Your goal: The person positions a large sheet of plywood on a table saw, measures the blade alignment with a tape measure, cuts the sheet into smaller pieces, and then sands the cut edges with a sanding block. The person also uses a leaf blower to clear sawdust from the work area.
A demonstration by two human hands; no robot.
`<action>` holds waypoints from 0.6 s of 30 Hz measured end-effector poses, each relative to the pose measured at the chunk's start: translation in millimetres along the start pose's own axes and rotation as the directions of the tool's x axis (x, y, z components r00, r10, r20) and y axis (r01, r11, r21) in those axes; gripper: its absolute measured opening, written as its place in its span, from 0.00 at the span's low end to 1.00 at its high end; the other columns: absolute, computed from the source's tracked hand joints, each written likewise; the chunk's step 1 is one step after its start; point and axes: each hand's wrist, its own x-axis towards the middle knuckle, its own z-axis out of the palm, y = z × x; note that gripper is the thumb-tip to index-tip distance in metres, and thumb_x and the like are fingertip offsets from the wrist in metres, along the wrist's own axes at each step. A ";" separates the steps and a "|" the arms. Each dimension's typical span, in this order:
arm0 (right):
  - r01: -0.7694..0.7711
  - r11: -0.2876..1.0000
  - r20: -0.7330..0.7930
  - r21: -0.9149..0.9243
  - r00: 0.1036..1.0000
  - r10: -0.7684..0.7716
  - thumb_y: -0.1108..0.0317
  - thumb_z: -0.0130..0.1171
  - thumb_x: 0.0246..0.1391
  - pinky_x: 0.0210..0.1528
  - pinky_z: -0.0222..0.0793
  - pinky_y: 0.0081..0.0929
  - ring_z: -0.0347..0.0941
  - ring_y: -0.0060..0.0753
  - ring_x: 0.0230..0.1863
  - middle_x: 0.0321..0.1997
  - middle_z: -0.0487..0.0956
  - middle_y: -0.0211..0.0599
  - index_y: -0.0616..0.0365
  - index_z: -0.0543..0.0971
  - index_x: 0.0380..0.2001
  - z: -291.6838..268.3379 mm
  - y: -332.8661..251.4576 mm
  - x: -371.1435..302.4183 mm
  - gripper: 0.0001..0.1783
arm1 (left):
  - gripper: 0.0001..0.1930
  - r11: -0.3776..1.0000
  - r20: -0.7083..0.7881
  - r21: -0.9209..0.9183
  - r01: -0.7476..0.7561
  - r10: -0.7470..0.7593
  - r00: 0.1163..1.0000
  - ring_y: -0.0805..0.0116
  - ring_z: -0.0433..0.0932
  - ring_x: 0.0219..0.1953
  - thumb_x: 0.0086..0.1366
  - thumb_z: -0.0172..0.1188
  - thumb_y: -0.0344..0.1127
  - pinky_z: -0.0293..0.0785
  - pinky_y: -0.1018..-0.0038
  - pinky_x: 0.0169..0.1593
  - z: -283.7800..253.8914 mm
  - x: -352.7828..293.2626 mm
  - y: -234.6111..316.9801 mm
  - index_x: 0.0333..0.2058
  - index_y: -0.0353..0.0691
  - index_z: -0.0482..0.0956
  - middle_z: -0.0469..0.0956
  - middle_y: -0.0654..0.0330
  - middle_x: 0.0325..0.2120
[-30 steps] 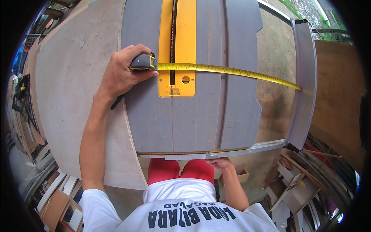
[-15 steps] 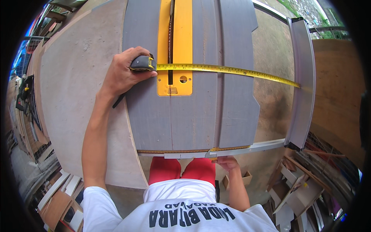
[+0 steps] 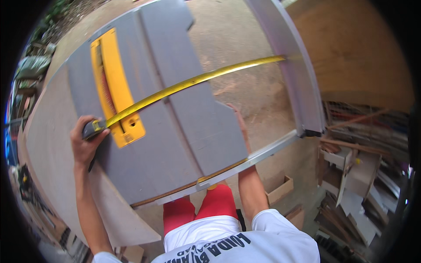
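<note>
My left hand (image 3: 84, 142) is closed round a black-and-yellow tape measure (image 3: 93, 128) over the left part of a grey table saw top (image 3: 184, 127). From its case the yellow blade (image 3: 175, 87) runs across the yellow throat plate (image 3: 131, 131) and the grey top to the silver rip fence (image 3: 302, 74) on the right. The saw blade (image 3: 105, 83) shows in the plate's slot. My right hand (image 3: 242, 131) is past the front rail (image 3: 272, 147), beside the right edge of the top. Its fingers are mostly hidden by that edge and blurred.
A pale board (image 3: 57, 144) adjoins the saw top on the left. Beyond the fence stands a brown wooden panel (image 3: 364, 57). Wood offcuts (image 3: 355, 184) are piled at the lower right, with a small open wooden box (image 3: 279, 188) on the floor nearer me.
The view has swung to the right. My right hand has moved from the front rail to the right edge of the top, while my left still holds the extended tape measure.
</note>
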 end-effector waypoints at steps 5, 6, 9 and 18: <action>-0.067 0.987 0.081 -0.144 0.994 0.079 0.58 0.58 0.74 0.52 0.76 0.21 0.78 0.19 0.49 0.50 0.83 0.30 0.60 0.79 0.60 -28.0 -9.4 -3.9 0.21 | 0.21 1.000 0.018 0.004 0.026 -0.026 0.999 0.69 0.82 0.41 0.53 0.80 0.26 0.78 0.72 0.48 -0.7 1.9 5.3 0.43 0.37 0.79 0.83 0.60 0.37; -0.063 0.975 0.058 -0.215 0.995 0.077 0.59 0.58 0.74 0.49 0.76 0.20 0.78 0.18 0.46 0.48 0.83 0.29 0.61 0.80 0.58 -25.9 -12.9 -7.6 0.19 | 0.21 1.000 0.025 0.001 0.019 -0.019 0.999 0.69 0.82 0.41 0.53 0.80 0.26 0.78 0.72 0.48 1.4 3.7 7.3 0.43 0.37 0.79 0.83 0.61 0.37; -0.056 0.957 0.054 -0.284 0.996 0.075 0.62 0.59 0.73 0.44 0.77 0.18 0.78 0.16 0.43 0.45 0.84 0.28 0.62 0.81 0.56 -11.8 -17.0 -12.1 0.17 | 0.21 1.000 0.026 -0.009 0.003 -0.003 1.000 0.69 0.82 0.41 0.53 0.80 0.25 0.78 0.72 0.48 4.4 3.9 3.3 0.43 0.37 0.79 0.83 0.61 0.37; -0.121 0.975 -0.046 -0.187 0.992 0.114 0.71 0.61 0.68 0.45 0.80 0.22 0.80 0.20 0.43 0.45 0.84 0.31 0.61 0.81 0.53 25.2 -28.7 -30.3 0.13 | 0.21 0.994 0.022 0.111 -0.020 0.018 1.000 0.70 0.83 0.38 0.53 0.82 0.32 0.80 0.72 0.45 -8.8 4.7 11.0 0.43 0.39 0.81 0.85 0.61 0.36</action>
